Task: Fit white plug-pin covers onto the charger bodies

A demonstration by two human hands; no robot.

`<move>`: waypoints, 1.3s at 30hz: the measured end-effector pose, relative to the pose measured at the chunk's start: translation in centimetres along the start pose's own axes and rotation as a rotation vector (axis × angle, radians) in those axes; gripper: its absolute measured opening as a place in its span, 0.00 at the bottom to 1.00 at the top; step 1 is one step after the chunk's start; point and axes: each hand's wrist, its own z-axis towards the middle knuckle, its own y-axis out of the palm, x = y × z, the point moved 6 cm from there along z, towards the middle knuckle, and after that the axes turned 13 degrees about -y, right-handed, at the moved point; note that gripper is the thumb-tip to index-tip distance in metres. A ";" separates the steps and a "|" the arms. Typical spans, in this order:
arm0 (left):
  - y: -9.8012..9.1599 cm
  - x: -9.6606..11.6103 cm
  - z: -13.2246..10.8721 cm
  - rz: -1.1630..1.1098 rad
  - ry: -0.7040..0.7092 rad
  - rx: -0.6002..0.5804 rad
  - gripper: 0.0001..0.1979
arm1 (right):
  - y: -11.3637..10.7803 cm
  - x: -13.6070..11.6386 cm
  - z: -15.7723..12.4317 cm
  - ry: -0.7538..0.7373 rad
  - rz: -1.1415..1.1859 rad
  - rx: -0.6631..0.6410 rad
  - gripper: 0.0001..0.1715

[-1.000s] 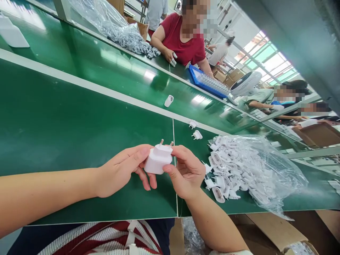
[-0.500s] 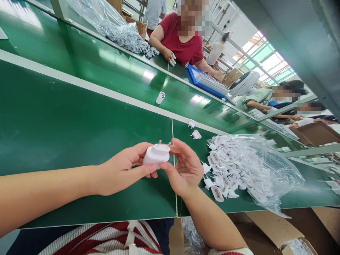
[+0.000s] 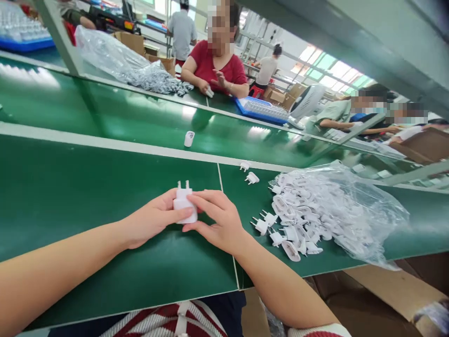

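A white plug adapter point(image 3: 185, 206) with two metal prongs pointing away from me is held above the green table. My left hand point(image 3: 154, 217) grips its left side, thumb across the front. From the right, my right hand point(image 3: 219, 217) touches the same adapter with fingers on its upper part and thumb near its lower edge. Right of my hands, a heap of white plug pieces point(image 3: 305, 206) spills from a clear plastic bag point(image 3: 379, 210). Two loose plug pieces lie near the white strip, one of them here point(image 3: 251, 178).
A white adapter point(image 3: 189, 138) stands on the green belt point(image 3: 140, 110) beyond the strip. Across it sits a person in a red shirt point(image 3: 217, 65), near a blue tray point(image 3: 261, 110) and a bag of small grey parts point(image 3: 154, 79). Cardboard boxes point(image 3: 382, 290) are below at right.
The adapter has turned from sideways to prongs pointing away, and my right fingers have closed onto it. The view has shifted. The person across has raised one hand near the chest.
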 end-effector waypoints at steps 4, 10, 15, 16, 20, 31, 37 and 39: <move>-6.9 3.6 2.7 0.210 0.085 0.404 0.29 | -2.1 6.3 -0.7 0.335 -0.295 -0.149 0.40; -19.4 11.9 5.9 0.655 0.459 1.053 0.34 | -5.5 14.2 -5.6 0.999 -0.640 -0.454 0.44; -24.6 14.1 7.5 0.761 0.558 1.191 0.34 | -4.4 13.9 -5.7 0.905 -0.521 -0.488 0.36; -24.8 14.0 7.6 0.740 0.560 1.228 0.34 | -4.3 13.7 -5.6 0.887 -0.503 -0.484 0.32; -21.9 13.2 7.1 0.692 0.644 1.400 0.32 | -4.4 13.3 -5.1 0.890 -0.428 -0.440 0.23; -13.9 13.7 14.7 0.857 0.460 1.122 0.19 | -2.2 11.3 -5.2 0.836 0.013 -0.332 0.32; -8.8 10.6 8.6 0.878 0.619 0.876 0.14 | -2.5 11.8 -4.7 0.900 0.151 -0.119 0.16; -5.9 8.1 5.6 0.869 0.670 0.735 0.13 | -2.5 11.4 -4.0 0.906 0.222 -0.052 0.17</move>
